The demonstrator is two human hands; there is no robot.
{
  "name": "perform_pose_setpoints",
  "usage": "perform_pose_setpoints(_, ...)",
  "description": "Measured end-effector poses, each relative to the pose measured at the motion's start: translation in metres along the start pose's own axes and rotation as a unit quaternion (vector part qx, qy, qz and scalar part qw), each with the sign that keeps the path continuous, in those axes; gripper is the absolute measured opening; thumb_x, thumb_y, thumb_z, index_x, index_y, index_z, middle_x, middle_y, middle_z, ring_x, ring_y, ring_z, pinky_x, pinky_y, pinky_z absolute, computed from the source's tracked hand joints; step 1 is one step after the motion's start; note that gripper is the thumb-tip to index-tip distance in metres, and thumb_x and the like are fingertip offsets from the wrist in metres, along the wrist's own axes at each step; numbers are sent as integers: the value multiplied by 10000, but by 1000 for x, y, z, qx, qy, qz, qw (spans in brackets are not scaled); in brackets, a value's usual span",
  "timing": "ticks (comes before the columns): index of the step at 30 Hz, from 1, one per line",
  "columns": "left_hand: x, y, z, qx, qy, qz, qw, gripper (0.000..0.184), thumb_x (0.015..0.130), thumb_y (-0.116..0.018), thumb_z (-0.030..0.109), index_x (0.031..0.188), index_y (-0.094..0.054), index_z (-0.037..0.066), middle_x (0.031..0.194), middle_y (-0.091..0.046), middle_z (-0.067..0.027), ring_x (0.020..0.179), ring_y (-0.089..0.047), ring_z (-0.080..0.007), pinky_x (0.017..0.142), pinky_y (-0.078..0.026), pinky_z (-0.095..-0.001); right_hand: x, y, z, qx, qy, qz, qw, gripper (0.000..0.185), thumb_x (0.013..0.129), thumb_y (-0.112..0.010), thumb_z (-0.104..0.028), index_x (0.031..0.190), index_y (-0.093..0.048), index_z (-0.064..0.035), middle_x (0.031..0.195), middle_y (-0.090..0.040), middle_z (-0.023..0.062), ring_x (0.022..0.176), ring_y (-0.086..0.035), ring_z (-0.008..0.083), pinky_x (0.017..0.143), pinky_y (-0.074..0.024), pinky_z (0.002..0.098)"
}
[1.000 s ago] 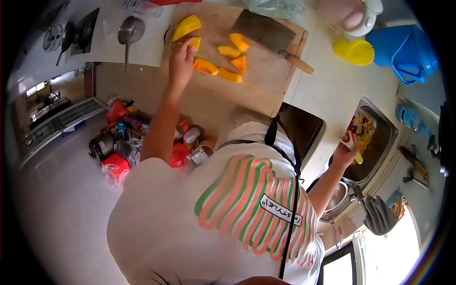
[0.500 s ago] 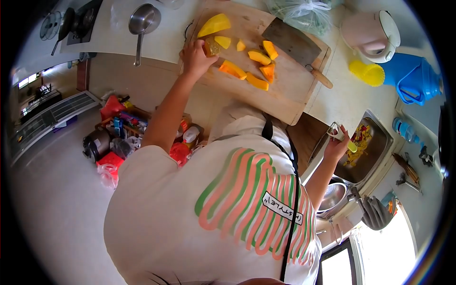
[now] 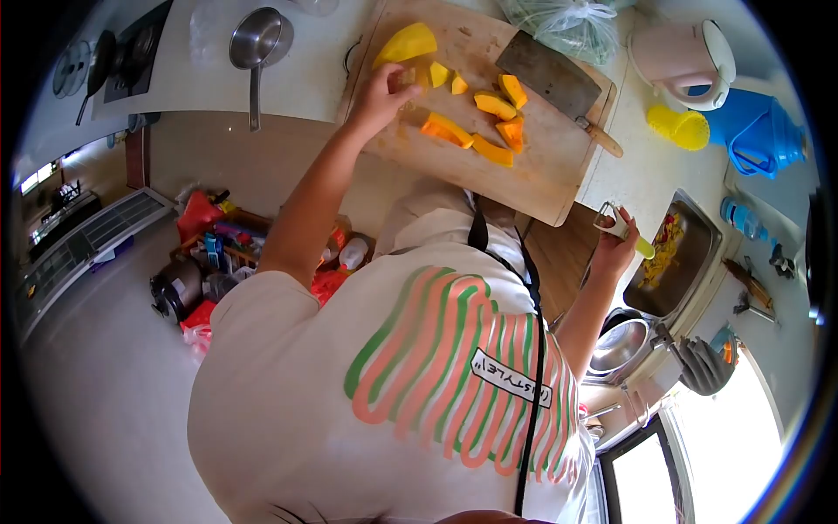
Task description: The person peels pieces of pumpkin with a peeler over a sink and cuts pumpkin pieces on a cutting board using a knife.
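Note:
My left hand [image 3: 377,103] is over the left part of the wooden cutting board [image 3: 559,179], its fingers closed on a small yellowish squash piece [image 3: 403,80]. Just beyond it is a large yellow squash wedge [image 3: 408,44]. Several cut orange squash pieces [image 3: 446,129] lie to the right of this hand. A cleaver [image 3: 550,74] with a wooden handle rests across the board's right side. My right hand [image 3: 616,249] is between the board and the sink, wrapped round a peeler [image 3: 644,247] with a yellow-green end.
Peelings [image 3: 665,253] lie in the sink [image 3: 685,284]. A kettle [image 3: 681,61], a yellow cup [image 3: 679,127] and a blue jug [image 3: 759,131] stand at the right. Beyond the board is a plastic bag [image 3: 567,26]; a saucepan [image 3: 256,39] sits at the left.
My left hand has moved from a yellow piece to the board's left side and now holds a squash piece. My right hand has drawn back leftward from the sink with the peeler.

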State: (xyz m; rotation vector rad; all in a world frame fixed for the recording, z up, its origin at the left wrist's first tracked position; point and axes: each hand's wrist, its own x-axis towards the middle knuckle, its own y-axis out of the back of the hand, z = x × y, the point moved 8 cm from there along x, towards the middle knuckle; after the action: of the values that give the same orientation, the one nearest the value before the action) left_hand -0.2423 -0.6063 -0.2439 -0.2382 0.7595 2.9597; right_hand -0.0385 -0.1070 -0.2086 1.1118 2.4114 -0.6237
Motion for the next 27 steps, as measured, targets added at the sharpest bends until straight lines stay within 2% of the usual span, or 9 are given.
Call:
perform_pose_setpoints(4,-8,19,4,-200,46,26,978,383,896,-637,282,1142,-533,8,961,-601,-58,864,-573,-126,785,-468,-247,-8,0,8,25,2,-20,999,374,948,-479,-258,1118,-580,60,970,-618,130,795,-593,208,733,-492,305)
perform_pose_setpoints(8,-25,6,12,-592,234,-4,771,209,925,-546,170,1093,-537,47,964,-572,-73,873,-537,-165,754,-458,-273,-16,1,16,43,7,0,999,337,920,-485,-211,1089,-595,61,982,-617,132,820,-601,215,763,-495,302)
perform_pose_setpoints(11,-28,-11,32,-641,172,-168,729,149,914,-560,184,1001,-605,73,1071,-593,-90,970,-553,-205,781,-479,-327,-38,-24,-2,-76,101,2,992,315,903,-484,-152,1111,-603,52,972,-624,117,847,-618,204,820,-496,301)
perform_pose_setpoints(12,-36,-13,49,-645,180,-155,727,160,912,-565,179,1021,-616,74,1252,-528,-171,1175,-499,-256,902,-470,-351,-53,-49,-11,-138,130,-30,981,309,884,-491,-114,1121,-611,43,960,-624,106,846,-614,188,817,-491,289)
perform_pose_setpoints(15,-65,-23,158,-728,129,-291,607,213,923,-552,224,1058,-617,72,1384,-424,-240,1336,-371,-327,1068,-373,-376,-92,-121,-31,-265,188,-140,935,354,846,-533,-4,1188,-624,-10,906,-621,52,832,-587,122,791,-470,253)
perform_pose_setpoints(17,-80,-35,186,-727,104,-358,577,239,926,-528,273,1058,-567,76,1497,-192,-298,1433,-135,-373,1167,-213,-425,-120,-164,-37,-330,189,-188,906,334,863,-572,-27,1192,-627,-28,887,-614,27,792,-571,115,756,-469,239)
perform_pose_setpoints(19,-91,-47,206,-717,100,-401,562,308,923,-516,296,1131,-589,81,1471,-307,-248,1400,-252,-357,1168,-182,-416,-142,-200,-36,-329,163,-238,899,337,849,-648,-62,1185,-628,-46,867,-635,46,771,-574,121,738,-476,239)
perform_pose_setpoints(21,-104,-56,225,-690,88,-449,561,308,916,-523,291,1136,-586,85,1477,-304,-229,1397,-263,-338,1169,-174,-422,-168,-240,-50,-399,296,-291,817,336,816,-698,-63,1144,-627,-56,873,-656,88,776,-624,151,724,-495,253)
perform_pose_setpoints(27,-113,-72,238,-650,114,-460,594,293,817,-502,122,1079,-565,7,1387,-412,-152,1330,-364,-251,1164,-208,-387,-158,-226,-56,-402,342,-232,817,201,816,-683,-1,1008,-626,-20,872,-667,105,779,-652,194,708,-519,285)
